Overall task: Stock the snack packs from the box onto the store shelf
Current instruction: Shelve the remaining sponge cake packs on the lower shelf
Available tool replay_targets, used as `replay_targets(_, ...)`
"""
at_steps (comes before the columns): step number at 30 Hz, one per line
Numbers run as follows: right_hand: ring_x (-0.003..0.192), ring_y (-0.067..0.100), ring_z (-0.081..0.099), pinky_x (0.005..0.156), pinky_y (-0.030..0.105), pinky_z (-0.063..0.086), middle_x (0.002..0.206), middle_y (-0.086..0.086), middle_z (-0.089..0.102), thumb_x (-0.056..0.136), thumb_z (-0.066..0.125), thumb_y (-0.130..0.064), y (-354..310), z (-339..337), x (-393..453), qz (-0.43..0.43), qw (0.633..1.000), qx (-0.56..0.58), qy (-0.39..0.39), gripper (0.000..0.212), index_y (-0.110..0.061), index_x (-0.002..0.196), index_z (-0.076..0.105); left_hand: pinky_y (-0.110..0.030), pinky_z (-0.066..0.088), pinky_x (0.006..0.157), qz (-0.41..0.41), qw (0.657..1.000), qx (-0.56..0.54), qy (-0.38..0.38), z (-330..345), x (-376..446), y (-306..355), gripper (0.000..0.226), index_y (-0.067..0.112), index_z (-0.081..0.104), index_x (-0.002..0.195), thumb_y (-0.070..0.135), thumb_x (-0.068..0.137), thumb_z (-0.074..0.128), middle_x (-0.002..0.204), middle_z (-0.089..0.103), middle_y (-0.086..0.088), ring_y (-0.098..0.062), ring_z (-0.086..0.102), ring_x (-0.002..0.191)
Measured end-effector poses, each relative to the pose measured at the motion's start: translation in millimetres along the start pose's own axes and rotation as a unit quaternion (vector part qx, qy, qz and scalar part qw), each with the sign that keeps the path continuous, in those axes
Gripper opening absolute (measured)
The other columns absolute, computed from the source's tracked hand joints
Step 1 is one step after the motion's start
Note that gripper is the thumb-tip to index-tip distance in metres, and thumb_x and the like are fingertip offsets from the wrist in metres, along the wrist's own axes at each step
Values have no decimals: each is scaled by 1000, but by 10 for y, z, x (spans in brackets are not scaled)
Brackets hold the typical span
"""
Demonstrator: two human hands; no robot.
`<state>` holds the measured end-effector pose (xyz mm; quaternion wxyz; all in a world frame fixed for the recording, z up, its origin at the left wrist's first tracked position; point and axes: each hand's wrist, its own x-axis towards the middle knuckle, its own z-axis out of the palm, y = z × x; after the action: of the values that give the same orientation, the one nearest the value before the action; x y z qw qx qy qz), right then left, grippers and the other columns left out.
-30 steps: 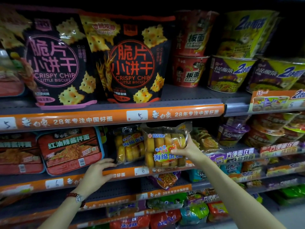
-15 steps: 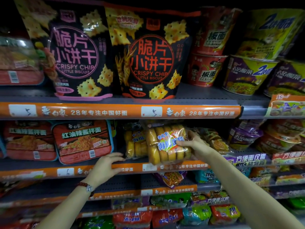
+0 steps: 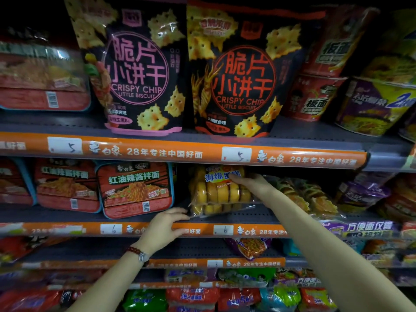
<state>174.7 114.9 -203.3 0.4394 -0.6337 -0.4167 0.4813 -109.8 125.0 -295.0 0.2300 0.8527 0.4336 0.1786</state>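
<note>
A clear snack pack [image 3: 217,194] of yellow sponge cakes lies tilted on the middle shelf [image 3: 249,230], under the upper shelf rail. My right hand [image 3: 252,183] reaches in from the right, its fingers laid straight across the pack's blue and orange label; the thumb is hidden. At the shelf's front edge my left hand [image 3: 163,228] rests with relaxed fingers, and its fingertips touch the pack's lower left corner. More yellow cakes show beneath the pack. No box is in view.
Red noodle trays [image 3: 135,190] stand left of the pack, and a clear bag of brown pastries [image 3: 299,197] lies to its right. Two black crispy chip bags [image 3: 139,70] and noodle cups [image 3: 315,97] fill the upper shelf [image 3: 180,152]. Lower shelves hold more packets.
The snack pack has gone from being held upright in front of the shelf to lying further back on it. My right hand has shifted from its right edge onto its front. The view moved closer.
</note>
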Motion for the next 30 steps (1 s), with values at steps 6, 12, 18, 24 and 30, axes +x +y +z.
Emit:
replay_targets(6,134,24,41,100,33,33,146,0,42,83,63,-54,110,-9,-166,27,999,-4,-44,84,-21,149,23,-15,30,104,4,1000,-2,0,6,-1,-15,39,25,65,121,28,82,71,137,52,7,-7,48,125)
replay_targets(12,127,21,50,108,38,39,143,-2,48,71,67,-62,128,79,-221,26,998,-20,-45,95,-23,148,26,-24,43,98,-69,995,-64,18,-59,29,134,68,14,47,132,33,75,78,127,51,7,-13,53,118)
replay_targets(18,120,19,54,108,41,40,139,-5,49,63,72,-66,188,49,-304,12,999,17,-41,108,-22,149,24,-27,38,105,-100,977,-188,27,-129,117,310,94,27,27,146,43,70,79,141,45,10,-14,42,133)
replay_targets(24,117,10,55,92,22,45,132,-5,54,79,74,-36,322,43,-448,-26,995,-23,-94,76,-26,141,32,-27,41,104,-72,961,-263,40,-125,99,342,78,40,32,142,39,77,75,133,50,18,-6,48,125)
replay_targets(30,116,12,59,102,34,48,127,-6,61,78,73,-49,322,279,-479,-52,996,-41,-65,77,-26,142,37,-24,44,97,-79,963,-252,58,-247,18,321,71,45,29,139,52,76,62,114,50,32,14,49,103)
